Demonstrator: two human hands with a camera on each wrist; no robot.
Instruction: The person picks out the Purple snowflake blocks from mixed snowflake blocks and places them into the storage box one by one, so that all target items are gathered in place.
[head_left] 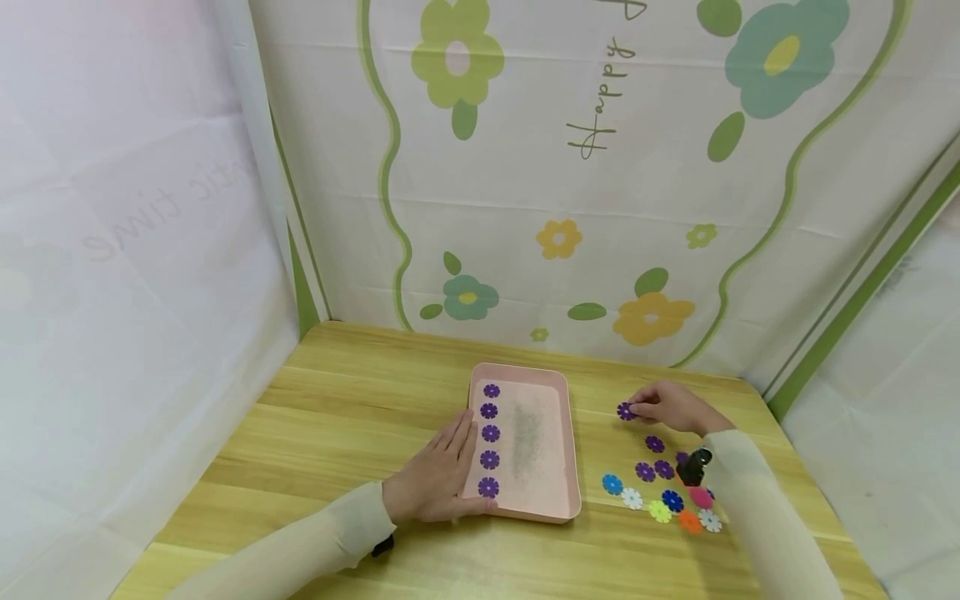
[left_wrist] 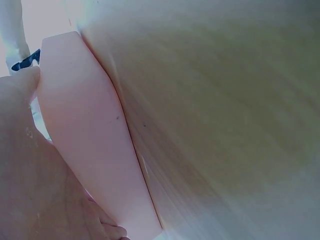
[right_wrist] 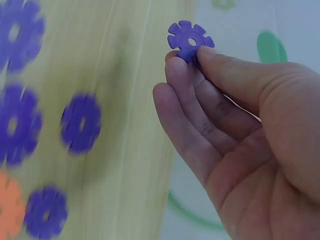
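Note:
My right hand pinches a purple snowflake disc between thumb and fingertips, raised over the table to the right of the tray. In the right wrist view the disc's notched edge and centre hole stand out beyond the fingertips. My left hand rests on the near left corner of a pink tray, its fingers along the left rim and its thumb across the front corner. Inside that tray, several purple snowflake discs lie in a column along the left side. The left wrist view shows the tray's outer wall beside the hand.
Loose purple discs lie right of the tray, with blue, white, yellow-green, orange and pink ones nearer the front. The right forearm partly covers this group. A flower-printed cloth stands behind the wooden table.

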